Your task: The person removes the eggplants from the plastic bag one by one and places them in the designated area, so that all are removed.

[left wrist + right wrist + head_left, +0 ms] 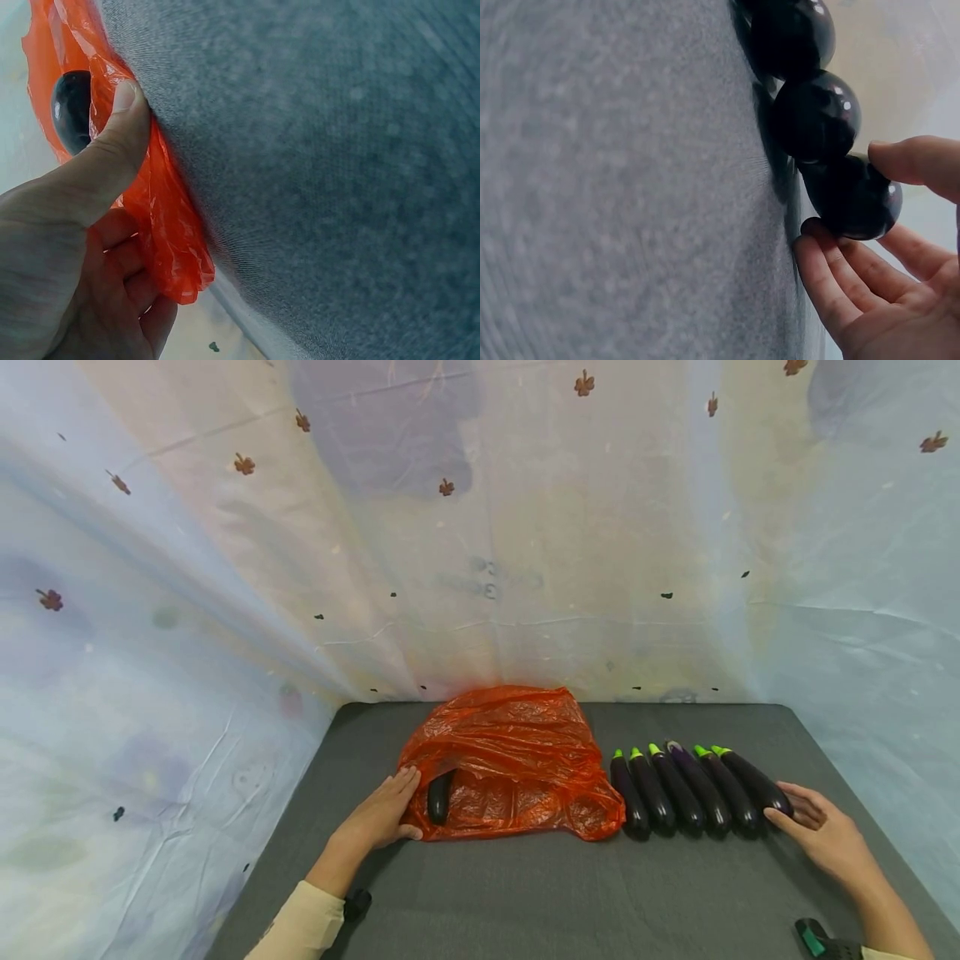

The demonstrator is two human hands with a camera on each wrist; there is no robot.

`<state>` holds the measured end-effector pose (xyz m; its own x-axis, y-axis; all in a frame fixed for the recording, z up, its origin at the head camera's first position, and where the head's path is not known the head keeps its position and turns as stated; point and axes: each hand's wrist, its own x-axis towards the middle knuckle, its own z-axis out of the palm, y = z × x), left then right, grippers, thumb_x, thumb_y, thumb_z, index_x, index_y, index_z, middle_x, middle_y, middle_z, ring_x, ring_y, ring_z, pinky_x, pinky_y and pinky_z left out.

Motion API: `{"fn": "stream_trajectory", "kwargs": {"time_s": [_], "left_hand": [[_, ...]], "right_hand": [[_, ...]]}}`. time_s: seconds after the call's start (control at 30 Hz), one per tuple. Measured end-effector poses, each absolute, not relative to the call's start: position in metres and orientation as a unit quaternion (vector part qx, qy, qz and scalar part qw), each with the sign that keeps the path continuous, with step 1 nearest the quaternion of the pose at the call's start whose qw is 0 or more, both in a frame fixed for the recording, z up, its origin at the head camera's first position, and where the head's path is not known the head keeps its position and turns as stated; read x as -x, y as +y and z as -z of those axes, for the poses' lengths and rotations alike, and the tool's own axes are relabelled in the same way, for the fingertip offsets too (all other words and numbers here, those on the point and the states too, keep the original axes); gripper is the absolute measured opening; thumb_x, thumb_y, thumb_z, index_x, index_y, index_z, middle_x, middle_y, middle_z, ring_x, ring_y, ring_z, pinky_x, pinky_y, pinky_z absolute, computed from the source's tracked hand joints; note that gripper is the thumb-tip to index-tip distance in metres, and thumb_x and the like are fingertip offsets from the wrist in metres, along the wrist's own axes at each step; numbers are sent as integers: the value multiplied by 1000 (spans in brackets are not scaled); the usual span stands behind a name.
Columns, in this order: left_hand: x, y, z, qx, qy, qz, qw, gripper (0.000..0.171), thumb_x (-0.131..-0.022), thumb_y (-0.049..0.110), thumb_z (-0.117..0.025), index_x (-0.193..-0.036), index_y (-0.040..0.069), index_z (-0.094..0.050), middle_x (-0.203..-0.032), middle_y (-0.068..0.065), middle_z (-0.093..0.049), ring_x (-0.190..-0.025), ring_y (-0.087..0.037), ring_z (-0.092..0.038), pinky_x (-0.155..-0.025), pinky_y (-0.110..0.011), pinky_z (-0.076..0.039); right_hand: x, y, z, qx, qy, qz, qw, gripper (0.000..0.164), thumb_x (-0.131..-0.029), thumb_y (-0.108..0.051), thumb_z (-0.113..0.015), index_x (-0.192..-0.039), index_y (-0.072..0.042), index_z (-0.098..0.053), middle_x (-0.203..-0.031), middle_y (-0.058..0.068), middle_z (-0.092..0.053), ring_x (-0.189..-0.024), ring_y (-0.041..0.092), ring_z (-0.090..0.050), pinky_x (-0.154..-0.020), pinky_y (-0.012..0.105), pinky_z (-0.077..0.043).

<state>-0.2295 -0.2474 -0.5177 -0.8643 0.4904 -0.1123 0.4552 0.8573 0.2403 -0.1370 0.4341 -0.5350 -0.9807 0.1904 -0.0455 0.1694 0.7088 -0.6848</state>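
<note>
A red plastic bag (517, 727) lies on the table with its mouth toward me, and one dark eggplant (438, 798) shows inside near its left side. My left hand (381, 814) holds the bag's left edge; in the left wrist view the thumb lies on the near side of the red plastic (169, 232) and the fingers are behind it. At the right end of a row of eggplants, my right hand (828, 839) grips the blunt end of the outermost eggplant (750, 781). In the right wrist view, thumb and fingers lie on opposite sides of that eggplant (855, 199).
Several more eggplants (678, 789) lie side by side right of the bag, green stem ends mostly pointing away. The leftmost is close against the bag's right edge. The grey table (540, 893) is bordered by a patterned sheet (525, 568) behind and at both sides.
</note>
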Motion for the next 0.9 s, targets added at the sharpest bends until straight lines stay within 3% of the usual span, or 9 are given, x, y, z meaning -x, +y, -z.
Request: {"fn": "stream_trajectory", "kwargs": {"time_s": [0.23,0.4,0.9], "left_hand": [[230,-248,518,-248,960,-102,85,101,-90,35,-85,-162,-13,-33,-170,-30,-30,-160,-45,-28,-130,-58,-24],[230,-248,518,-245,960,-101,87,101,-91,34,-85,-163,-12,-32,-171,-30,-30,-160,-45,-27,-130,-58,-24],[229,-247,517,-245,960,-103,87,100,-91,34,-85,-162,-12,-33,-171,-30,-30,-160,-45,-27,-131,-57,-23]], "right_hand": [[137,437,542,82,-930,-358,25,80,-108,-45,-66,-158,10,-38,-147,49,-44,-128,65,-51,-80,47,-63],[137,438,541,69,-933,-354,15,80,-108,-43,-65,-159,11,-36,-147,51,-42,-127,66,-52,-84,58,-61],[133,434,537,71,-936,-343,29,77,-108,-38,-68,-155,15,-37,-142,51,-47,-123,66,-56,-80,55,-63]]}}
